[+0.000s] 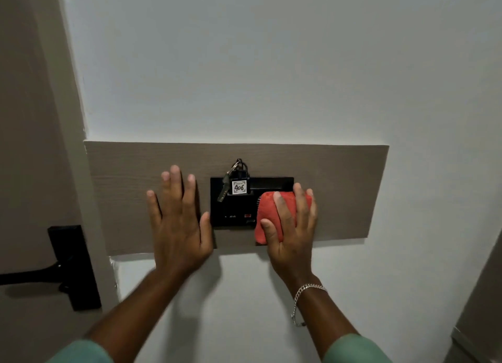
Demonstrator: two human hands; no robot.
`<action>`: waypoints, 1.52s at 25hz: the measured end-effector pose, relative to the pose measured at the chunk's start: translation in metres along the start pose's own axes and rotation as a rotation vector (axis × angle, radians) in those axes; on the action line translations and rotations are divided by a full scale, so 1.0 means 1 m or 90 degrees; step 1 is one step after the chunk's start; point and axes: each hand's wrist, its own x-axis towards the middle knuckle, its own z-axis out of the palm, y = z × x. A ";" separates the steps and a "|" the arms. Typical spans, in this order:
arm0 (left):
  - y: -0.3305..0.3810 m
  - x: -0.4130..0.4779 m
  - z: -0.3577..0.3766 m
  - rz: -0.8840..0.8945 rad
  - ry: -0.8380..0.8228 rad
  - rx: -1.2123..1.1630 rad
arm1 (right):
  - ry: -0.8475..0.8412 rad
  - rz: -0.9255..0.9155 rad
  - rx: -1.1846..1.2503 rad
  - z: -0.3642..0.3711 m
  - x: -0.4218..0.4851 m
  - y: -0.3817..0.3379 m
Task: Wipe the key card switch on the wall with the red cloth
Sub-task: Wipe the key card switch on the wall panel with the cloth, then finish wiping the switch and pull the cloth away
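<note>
A: Where is the red cloth (pixel 274 213)?
B: Pressed by the right hand (pixel 292 226) onto the right end of the black key card switch (pixel 233 207).
A: The left hand (pixel 178 221)?
B: Flat, fingers spread, on the wood panel (pixel 339 188) just beside the switch

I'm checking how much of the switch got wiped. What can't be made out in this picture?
- Head view: right part of the key card switch, covered by the red cloth and right hand.
- Small markings near the switch's bottom: too small to read.
- Door handle: cut off by the left edge.
</note>
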 end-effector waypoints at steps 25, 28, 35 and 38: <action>0.487 -0.224 0.197 -0.790 -0.680 -0.880 | -0.035 0.862 0.270 -0.310 -0.187 0.337; 0.554 -0.268 0.230 -0.826 -0.764 -0.835 | -0.065 0.865 0.102 -0.350 -0.221 0.408; 0.606 -0.319 0.277 -0.852 -0.933 -0.880 | -0.175 0.828 -0.163 -0.375 -0.263 0.511; 0.598 -0.322 0.284 -0.794 -0.957 -0.860 | -0.176 0.787 -0.237 -0.369 -0.267 0.514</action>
